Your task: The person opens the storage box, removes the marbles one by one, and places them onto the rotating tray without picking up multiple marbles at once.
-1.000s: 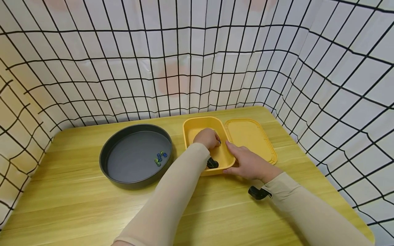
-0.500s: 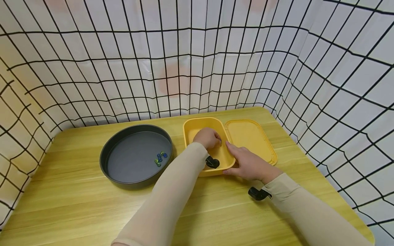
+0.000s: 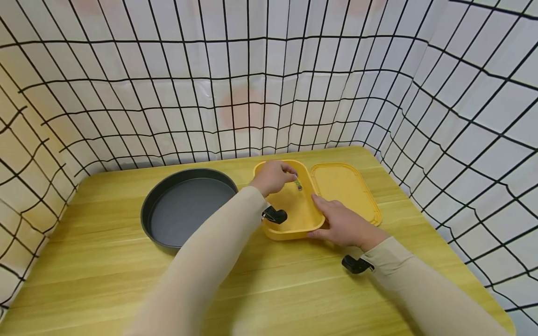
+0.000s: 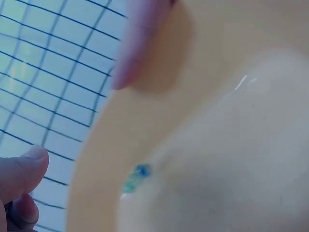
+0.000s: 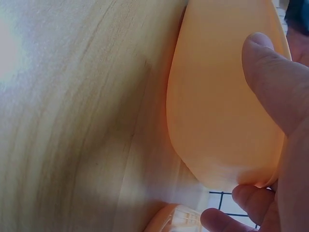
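My left hand hovers over the back left part of a yellow plastic box, thumb and fingers bent close together. I cannot tell whether a marble sits between them. Several small blue and green glass marbles lie in a row along the box's right inner wall, right by the fingertips in the head view; the left wrist view shows blue and green marbles too. My right hand grips the box's near right corner, its thumb flat along the outer wall in the right wrist view.
A round dark grey pan stands left of the box, its right part hidden by my left sleeve. The yellow lid lies flat right of the box. White sheeting with black netting rises behind the wooden table.
My left hand has risen from the box's right inner wall and moved left and back, uncovering marbles. The left sleeve now hides the marbles in the pan. The right hand keeps its grip.
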A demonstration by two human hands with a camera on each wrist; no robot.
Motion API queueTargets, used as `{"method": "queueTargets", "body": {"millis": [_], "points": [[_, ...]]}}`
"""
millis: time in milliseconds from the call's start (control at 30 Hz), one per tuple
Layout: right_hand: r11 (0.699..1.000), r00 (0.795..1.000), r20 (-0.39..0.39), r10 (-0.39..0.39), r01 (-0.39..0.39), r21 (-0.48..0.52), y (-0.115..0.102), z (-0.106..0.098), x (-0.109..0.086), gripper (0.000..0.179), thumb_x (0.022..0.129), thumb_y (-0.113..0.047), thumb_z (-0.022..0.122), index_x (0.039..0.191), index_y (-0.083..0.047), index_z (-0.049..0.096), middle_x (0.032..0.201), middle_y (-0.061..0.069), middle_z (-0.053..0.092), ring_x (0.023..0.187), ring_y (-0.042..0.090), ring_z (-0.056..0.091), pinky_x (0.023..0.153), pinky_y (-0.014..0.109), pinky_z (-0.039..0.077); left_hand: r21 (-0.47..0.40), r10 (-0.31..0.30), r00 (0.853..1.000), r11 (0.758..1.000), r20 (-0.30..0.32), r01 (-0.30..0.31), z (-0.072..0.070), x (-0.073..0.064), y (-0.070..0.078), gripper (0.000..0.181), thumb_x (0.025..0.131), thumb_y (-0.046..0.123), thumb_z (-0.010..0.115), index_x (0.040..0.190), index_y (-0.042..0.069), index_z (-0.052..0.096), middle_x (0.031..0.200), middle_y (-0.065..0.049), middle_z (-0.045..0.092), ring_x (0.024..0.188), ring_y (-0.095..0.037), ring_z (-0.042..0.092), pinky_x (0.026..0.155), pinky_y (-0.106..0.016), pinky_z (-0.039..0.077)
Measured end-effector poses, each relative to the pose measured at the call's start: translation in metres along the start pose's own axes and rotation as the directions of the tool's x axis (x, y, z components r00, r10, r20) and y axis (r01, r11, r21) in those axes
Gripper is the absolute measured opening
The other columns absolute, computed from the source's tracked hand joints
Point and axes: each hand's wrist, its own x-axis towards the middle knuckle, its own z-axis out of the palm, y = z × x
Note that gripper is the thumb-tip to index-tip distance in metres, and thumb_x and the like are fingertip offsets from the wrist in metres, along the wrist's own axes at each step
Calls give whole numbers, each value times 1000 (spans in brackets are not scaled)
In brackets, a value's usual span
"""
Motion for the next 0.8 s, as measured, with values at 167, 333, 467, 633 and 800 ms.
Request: {"method": "queueTargets", "body": {"millis": [167, 333, 467, 633, 800], "points": [[1000, 1000, 4, 6, -6, -7, 0, -1, 1, 114, 90, -66, 74, 166, 2, 23, 167, 22, 39, 142, 44, 48, 118, 60, 41, 2, 31, 999, 1000, -32, -30, -33, -19, -3, 23, 104, 33, 68, 121, 19, 79, 135, -3, 67, 123, -23, 61, 102, -43, 55], [1000, 1000, -13, -7, 6, -24, -1, -1, 2, 113, 89, -64, 76, 165, 3, 26, 165, 22, 42, 138, 43, 52, 117, 59, 42, -13, 33, 998, 999, -48, -34, -63, -40, -14, 24, 105, 33, 67, 121, 18, 77, 133, -2, 66, 117, -24, 58, 97, -43, 53], [999, 1000, -15, -2, 2, -36, -2, -1, 0, 113, 89, -64, 76, 165, 3, 25, 166, 21, 41, 139, 43, 50, 117, 58, 42, -10, 26, 997, 1000, -69, -27, -83, -55, -29, 24, 105, 33, 67, 120, 17, 76, 127, -2, 66, 107, -25, 56, 88, -41, 50], [999, 1000, -9, 8, -8, -31, -5, -2, -2, 113, 89, -64, 76, 165, 2, 25, 166, 21, 40, 140, 42, 50, 117, 58, 43, -10, -4, 996, 1000, -89, 3, -101, -70, -55, 25, 105, 32, 67, 121, 16, 77, 120, -4, 66, 94, -24, 55, 75, -36, 48], [1000, 1000, -8, -5, 5, -28, -5, -2, -3, 114, 88, -63, 78, 165, 3, 25, 165, 21, 42, 137, 41, 51, 115, 57, 44, -26, -73, 992, 997, -98, 71, -116, -85, -82, 27, 106, 31, 66, 125, 15, 75, 118, -6, 68, 98, -25, 60, 79, -38, 51]]}}
